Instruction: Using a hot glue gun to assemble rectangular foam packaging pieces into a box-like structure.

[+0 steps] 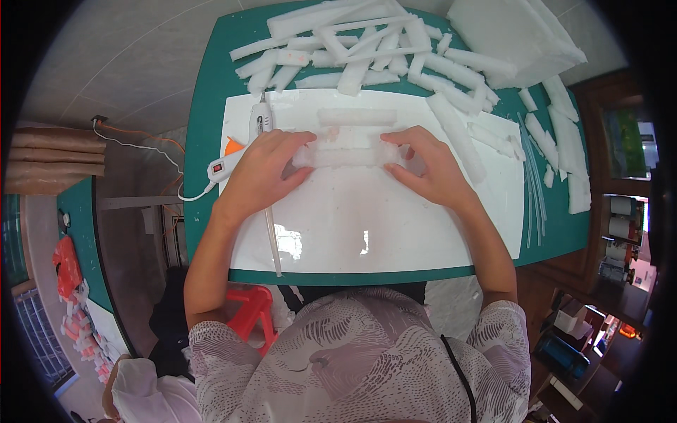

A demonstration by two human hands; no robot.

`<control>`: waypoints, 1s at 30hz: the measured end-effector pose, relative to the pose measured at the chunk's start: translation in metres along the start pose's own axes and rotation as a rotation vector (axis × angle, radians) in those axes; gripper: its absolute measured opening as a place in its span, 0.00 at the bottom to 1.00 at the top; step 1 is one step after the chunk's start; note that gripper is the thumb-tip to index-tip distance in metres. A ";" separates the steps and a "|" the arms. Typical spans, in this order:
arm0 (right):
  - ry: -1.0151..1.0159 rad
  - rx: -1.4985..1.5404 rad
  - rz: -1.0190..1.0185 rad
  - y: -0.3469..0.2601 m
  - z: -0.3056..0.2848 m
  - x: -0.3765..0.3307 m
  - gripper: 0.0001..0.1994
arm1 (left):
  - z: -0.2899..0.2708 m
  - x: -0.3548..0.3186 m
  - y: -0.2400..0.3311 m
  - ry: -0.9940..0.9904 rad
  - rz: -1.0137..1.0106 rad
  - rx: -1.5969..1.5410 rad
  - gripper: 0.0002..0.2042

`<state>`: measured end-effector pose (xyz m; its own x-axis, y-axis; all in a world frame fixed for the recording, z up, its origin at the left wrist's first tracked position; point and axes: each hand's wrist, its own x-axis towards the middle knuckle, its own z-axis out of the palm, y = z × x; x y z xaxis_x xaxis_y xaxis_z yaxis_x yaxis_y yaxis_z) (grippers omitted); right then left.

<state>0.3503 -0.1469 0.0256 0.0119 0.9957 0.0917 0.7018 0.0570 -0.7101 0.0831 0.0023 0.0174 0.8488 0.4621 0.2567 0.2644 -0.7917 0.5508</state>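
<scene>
At the left of the green surface, a white hot glue gun with an orange trigger lies on its side on a glossy white sheet, out of the grip of either hand. A long pale glue stick runs from under the left forearm toward the near edge; whether it is loaded in the gun is hidden.

The left hand is partly open, thumb and fingers parted around the left end of a white foam piece, which lies on the sheet between the hands. A shorter foam strip sits just behind it; whether the two are joined cannot be told. The right hand holds the opposite end the same way, thumb in front and fingers behind.

Beyond, a heap of loose foam strips suggests that most of the material is cut but not used. Farther right, a large foam block looks largely whole, and clear glue sticks lie beside the sheet, apparently unused. The work seems at an early stage: one small piece in hand, the bulk of the stock left over.
</scene>
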 end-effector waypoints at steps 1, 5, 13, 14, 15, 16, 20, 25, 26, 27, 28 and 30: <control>0.004 0.005 -0.003 0.000 0.000 0.000 0.19 | 0.000 0.000 0.000 -0.002 -0.001 -0.001 0.21; -0.009 0.000 0.021 -0.002 0.000 0.000 0.19 | 0.000 0.000 0.000 -0.009 -0.009 -0.005 0.21; -0.009 0.016 0.015 -0.001 0.000 0.001 0.19 | 0.000 0.000 0.001 -0.004 -0.010 0.004 0.21; -0.009 0.016 0.015 -0.001 0.000 0.000 0.19 | 0.000 0.000 0.000 0.004 0.004 0.006 0.21; -0.010 0.014 0.020 -0.002 0.000 0.000 0.19 | 0.000 0.000 0.000 0.004 0.004 0.006 0.21; -0.012 0.012 0.026 -0.002 0.000 0.000 0.19 | -0.001 0.000 0.001 -0.010 -0.014 0.004 0.21; -0.008 0.012 -0.007 0.001 0.000 0.001 0.19 | -0.001 0.000 0.001 -0.014 -0.018 0.007 0.21; -0.016 0.016 0.009 0.000 0.000 0.000 0.19 | -0.001 0.000 0.001 -0.024 -0.038 -0.005 0.21; -0.016 0.016 0.008 0.000 0.000 0.000 0.19 | -0.001 0.000 0.001 -0.031 -0.050 -0.011 0.21; -0.016 0.015 0.009 0.000 0.000 0.000 0.19 | -0.001 0.000 0.001 -0.031 -0.050 -0.011 0.21; -0.016 0.015 0.010 -0.001 0.000 0.000 0.19 | -0.001 0.000 0.001 -0.021 -0.035 -0.007 0.21; -0.016 0.013 0.008 0.000 0.000 0.000 0.19 | -0.001 0.000 0.001 -0.010 -0.021 -0.004 0.21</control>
<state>0.3502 -0.1466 0.0253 0.0061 0.9972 0.0752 0.6922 0.0501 -0.7200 0.0828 0.0015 0.0189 0.8477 0.4747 0.2370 0.2805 -0.7802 0.5591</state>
